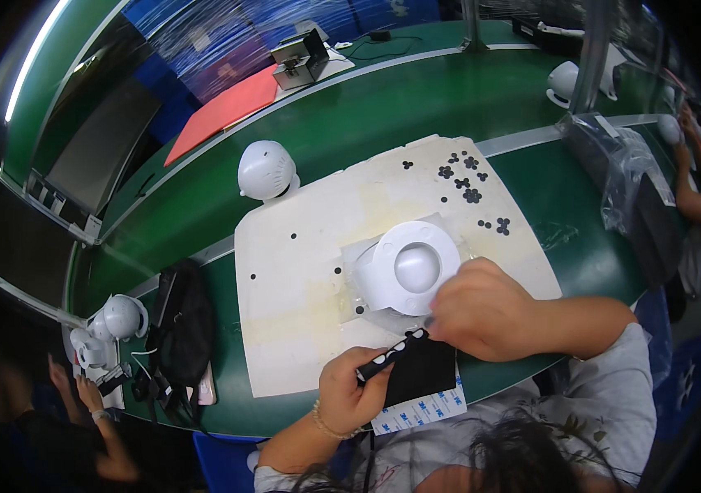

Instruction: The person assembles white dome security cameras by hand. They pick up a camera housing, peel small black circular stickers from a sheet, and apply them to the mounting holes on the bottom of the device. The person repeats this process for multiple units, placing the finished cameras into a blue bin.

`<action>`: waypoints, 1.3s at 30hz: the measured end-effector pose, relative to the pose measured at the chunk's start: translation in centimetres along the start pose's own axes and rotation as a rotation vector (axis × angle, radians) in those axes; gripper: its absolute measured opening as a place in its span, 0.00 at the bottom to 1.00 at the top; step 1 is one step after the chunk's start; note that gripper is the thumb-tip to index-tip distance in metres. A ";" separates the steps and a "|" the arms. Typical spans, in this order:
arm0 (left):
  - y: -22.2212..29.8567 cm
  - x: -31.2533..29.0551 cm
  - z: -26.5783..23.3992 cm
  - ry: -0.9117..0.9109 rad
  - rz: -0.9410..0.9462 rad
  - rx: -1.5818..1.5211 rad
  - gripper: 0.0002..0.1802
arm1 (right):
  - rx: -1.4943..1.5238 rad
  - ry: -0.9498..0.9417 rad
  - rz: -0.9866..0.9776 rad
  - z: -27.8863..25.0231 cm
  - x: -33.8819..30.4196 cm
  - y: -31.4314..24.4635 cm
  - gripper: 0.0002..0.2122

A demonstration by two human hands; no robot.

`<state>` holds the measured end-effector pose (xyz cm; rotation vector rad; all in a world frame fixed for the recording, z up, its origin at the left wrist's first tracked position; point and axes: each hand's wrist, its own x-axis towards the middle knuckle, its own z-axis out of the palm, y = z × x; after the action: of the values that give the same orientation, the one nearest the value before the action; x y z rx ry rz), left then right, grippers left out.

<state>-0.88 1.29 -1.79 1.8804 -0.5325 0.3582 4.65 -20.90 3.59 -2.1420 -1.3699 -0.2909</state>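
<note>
My left hand (352,389) is closed on a black sheet of round pads (394,357), curled so that a row of white round spots shows along its upper edge. Close to the far end of that sheet, my right hand (486,312) has its fingers pinched together and slightly blurred; what they hold, if anything, is too small to make out. Just beyond lies a white ring-shaped base (389,246) of a rounded device, its round white middle showing through the ring. Clear plastic (355,283) lies under it. White backing paper with blue print (420,411) hangs below the black sheet.
A pale cardboard sheet (293,345) covers the green table, with several black round pads (471,195) scattered at its far right. White devices stand at the back (267,171) and left (120,318). A black bag (182,329) lies left; plastic-wrapped packaging (622,177) sits right. Other people work at both sides.
</note>
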 end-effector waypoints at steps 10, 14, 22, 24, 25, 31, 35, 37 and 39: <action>0.3 0.3 -0.3 -0.046 -0.064 0.031 0.11 | 0.251 0.438 -0.176 2.4 0.1 0.1 0.17; 0.5 0.7 0.2 0.027 0.028 0.034 0.09 | 0.233 0.340 -0.108 2.0 0.8 -0.1 0.16; 0.4 0.4 -0.2 -0.001 -0.046 0.045 0.08 | -0.063 0.233 -0.220 0.9 -0.2 0.8 0.17; 0.5 0.2 -0.2 -0.009 -0.072 0.040 0.09 | -0.004 0.189 -0.179 0.8 -0.3 0.9 0.17; 0.4 0.2 -0.3 -0.014 -0.084 0.031 0.09 | 0.022 0.164 -0.155 0.7 -0.4 0.9 0.18; 0.4 0.3 -0.2 -0.044 -0.044 0.021 0.10 | 0.421 0.507 -0.086 2.4 0.9 -0.1 0.19; 0.5 0.6 -0.1 -0.067 0.011 0.054 0.12 | 0.350 0.395 -0.271 3.0 1.8 0.1 0.14; 0.7 0.6 -0.5 -0.108 -0.020 0.071 0.13 | 0.608 0.019 0.030 0.7 1.6 -0.9 0.14; 0.4 0.3 -0.2 -0.091 -0.088 0.014 0.14 | 0.699 -0.148 0.174 0.3 0.9 -1.0 0.15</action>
<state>-0.84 1.26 -1.21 1.9338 -0.5069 0.2200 4.11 -19.75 4.13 -1.6863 -1.1253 0.3745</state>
